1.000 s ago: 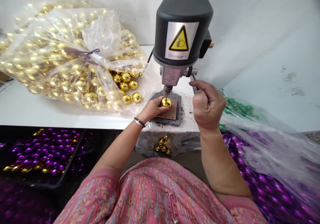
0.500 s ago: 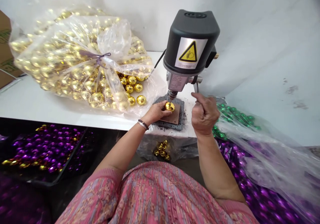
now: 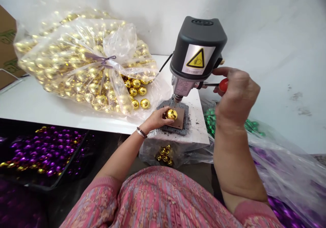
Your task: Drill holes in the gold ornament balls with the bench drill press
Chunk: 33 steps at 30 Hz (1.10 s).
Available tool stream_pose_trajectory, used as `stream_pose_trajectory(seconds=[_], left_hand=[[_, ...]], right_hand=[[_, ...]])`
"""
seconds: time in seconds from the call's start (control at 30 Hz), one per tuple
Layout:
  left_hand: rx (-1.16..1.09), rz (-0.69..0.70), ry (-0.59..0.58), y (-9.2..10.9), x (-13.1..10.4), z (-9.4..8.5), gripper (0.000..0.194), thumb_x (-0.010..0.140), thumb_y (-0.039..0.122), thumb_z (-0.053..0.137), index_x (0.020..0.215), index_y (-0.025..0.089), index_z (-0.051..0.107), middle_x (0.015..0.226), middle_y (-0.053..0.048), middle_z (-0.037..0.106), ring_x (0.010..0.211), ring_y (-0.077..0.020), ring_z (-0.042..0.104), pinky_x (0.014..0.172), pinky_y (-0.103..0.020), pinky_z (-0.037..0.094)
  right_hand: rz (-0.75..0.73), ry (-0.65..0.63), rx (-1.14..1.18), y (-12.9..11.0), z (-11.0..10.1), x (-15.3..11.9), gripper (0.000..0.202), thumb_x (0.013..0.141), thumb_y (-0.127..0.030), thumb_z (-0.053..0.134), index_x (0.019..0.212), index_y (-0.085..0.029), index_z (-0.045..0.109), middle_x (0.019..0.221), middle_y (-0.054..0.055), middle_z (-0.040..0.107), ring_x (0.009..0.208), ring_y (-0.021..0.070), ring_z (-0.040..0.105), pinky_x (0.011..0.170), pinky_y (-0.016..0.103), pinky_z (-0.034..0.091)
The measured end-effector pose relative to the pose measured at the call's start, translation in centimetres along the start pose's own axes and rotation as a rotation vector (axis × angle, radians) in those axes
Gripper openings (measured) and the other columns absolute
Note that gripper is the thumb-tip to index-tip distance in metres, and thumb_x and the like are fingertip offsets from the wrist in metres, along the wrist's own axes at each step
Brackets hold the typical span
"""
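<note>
Gold ball (image 3: 172, 114): round, mirror-bright, dark-marked on top, over the brown board (image 3: 179, 120), near the drill chuck (image 3: 178, 98).
Left hand (image 3: 158, 118): I see it pinching the ball.
Right hand (image 3: 235, 94): curled round the red knob (image 3: 223, 84).

Cardboard box (image 3: 7, 50) at far left — purple balls (image 3: 44, 150) lower left — green balls (image 3: 210, 122) at right.

Chuck (image 3: 178, 98): above fingers of left hand (image 3: 159, 118); gap over ball (image 3: 172, 114).
Bag (image 3: 88, 65): blocks beyond-left of them.
Table (image 3: 58, 112): strip passable left of them, before bag.
Drill (image 3: 200, 48): blocks left of right hand's (image 3: 235, 97) fingers.
Wall (image 3: 277, 38): farther right, open air between.
</note>
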<state>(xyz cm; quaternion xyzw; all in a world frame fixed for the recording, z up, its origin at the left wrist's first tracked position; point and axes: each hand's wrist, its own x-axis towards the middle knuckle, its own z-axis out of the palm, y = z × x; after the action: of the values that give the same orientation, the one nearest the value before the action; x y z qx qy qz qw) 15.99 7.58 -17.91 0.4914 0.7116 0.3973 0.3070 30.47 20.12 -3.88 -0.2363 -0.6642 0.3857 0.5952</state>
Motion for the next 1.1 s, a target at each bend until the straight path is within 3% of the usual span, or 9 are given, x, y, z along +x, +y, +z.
stream_pose_trajectory(seconds=[0.07,0.13,0.33,0.4,0.5,0.63,0.77,0.9,1.1], left_hand=[[0.012,-0.003,-0.110,0.0,-0.9,-0.7,0.069,0.073,0.037,0.076,0.136,0.016,0.057,0.102,-0.006,0.073,0.084,-0.0175,0.065,0.074,-0.026,0.051],[0.036,-0.012,-0.122,-0.1,-1.5,-1.6,0.074,0.073,0.041,0.077,0.139,0.016,0.055,0.108,-0.009,0.073,0.083,-0.0181,0.065,0.074,-0.028,0.051],[0.275,-0.240,0.555,-2.1,-0.3,-5.1,0.042,0.093,0.027,0.050,0.131,0.012,0.061,0.131,-0.019,0.065,0.120,-0.0287,0.060,0.102,-0.039,0.044],[0.368,-0.361,0.627,-3.0,0.7,-6.0,0.043,0.093,0.022,0.048,0.132,0.008,0.058,0.131,-0.024,0.063,0.125,-0.0324,0.058,0.104,-0.042,0.042],[0.453,-0.478,0.525,-3.8,1.9,-6.6,0.040,0.093,0.027,0.048,0.123,0.004,0.061,0.123,-0.029,0.065,0.116,-0.0355,0.062,0.096,-0.043,0.045],[0.447,-0.469,0.386,-4.3,2.3,-6.1,0.043,0.087,0.040,0.057,0.117,0.009,0.062,0.107,-0.022,0.070,0.100,-0.0322,0.066,0.084,-0.040,0.048],[0.107,-0.337,0.472,-3.9,1.3,-5.5,0.052,0.079,0.041,0.066,0.122,0.013,0.059,0.105,-0.013,0.070,0.089,-0.0214,0.065,0.077,-0.031,0.049],[-0.433,-0.256,0.296,-2.0,0.2,-4.6,0.046,0.083,0.035,0.061,0.126,0.019,0.056,0.108,-0.009,0.070,0.077,-0.0114,0.063,0.064,-0.023,0.046],[-0.387,-0.341,0.158,0.1,0.8,-2.0,0.046,0.077,0.027,0.071,0.119,0.015,0.054,0.089,-0.005,0.070,0.064,-0.0095,0.059,0.057,-0.022,0.042]], right_hand=[[0.017,0.011,0.008,0.2,0.0,0.0,0.036,0.086,-0.033,0.045,0.080,-0.015,0.076,0.055,-0.003,0.043,0.053,0.0062,0.042,0.054,0.025,0.034],[0.020,0.026,0.012,0.4,0.0,-0.3,0.036,0.085,-0.034,0.045,0.079,-0.015,0.076,0.056,-0.002,0.045,0.054,0.0061,0.042,0.054,0.026,0.034],[0.031,0.018,0.023,0.4,-0.1,-0.7,0.037,0.084,-0.037,0.046,0.079,-0.015,0.075,0.056,-0.002,0.047,0.052,0.0065,0.043,0.051,0.025,0.034],[0.029,0.010,0.032,0.4,-0.1,-0.8,0.037,0.084,-0.038,0.046,0.075,-0.014,0.073,0.057,-0.002,0.049,0.051,0.0063,0.043,0.050,0.025,0.033],[0.010,-0.007,0.015,0.5,-0.2,-1.0,0.037,0.084,-0.038,0.045,0.073,-0.015,0.072,0.059,-0.001,0.053,0.053,0.0063,0.043,0.053,0.026,0.034],[-0.016,-0.020,0.007,0.8,-0.4,-1.2,0.037,0.086,-0.038,0.046,0.073,-0.015,0.072,0.060,-0.001,0.053,0.055,0.0068,0.044,0.057,0.027,0.034],[-0.044,-0.055,0.023,0.8,-0.5,-1.2,0.037,0.088,-0.038,0.045,0.073,-0.014,0.070,0.059,0.000,0.052,0.056,0.0068,0.043,0.058,0.028,0.034],[-0.063,-0.065,0.018,0.9,-0.5,-1.3,0.035,0.089,-0.032,0.043,0.073,-0.015,0.069,0.060,-0.001,0.050,0.056,0.0063,0.042,0.058,0.027,0.034],[-0.060,-0.090,-0.064,1.4,-0.6,-1.3,0.040,0.095,-0.038,0.038,0.080,-0.017,0.068,0.061,-0.001,0.049,0.057,0.0077,0.043,0.058,0.026,0.038]])
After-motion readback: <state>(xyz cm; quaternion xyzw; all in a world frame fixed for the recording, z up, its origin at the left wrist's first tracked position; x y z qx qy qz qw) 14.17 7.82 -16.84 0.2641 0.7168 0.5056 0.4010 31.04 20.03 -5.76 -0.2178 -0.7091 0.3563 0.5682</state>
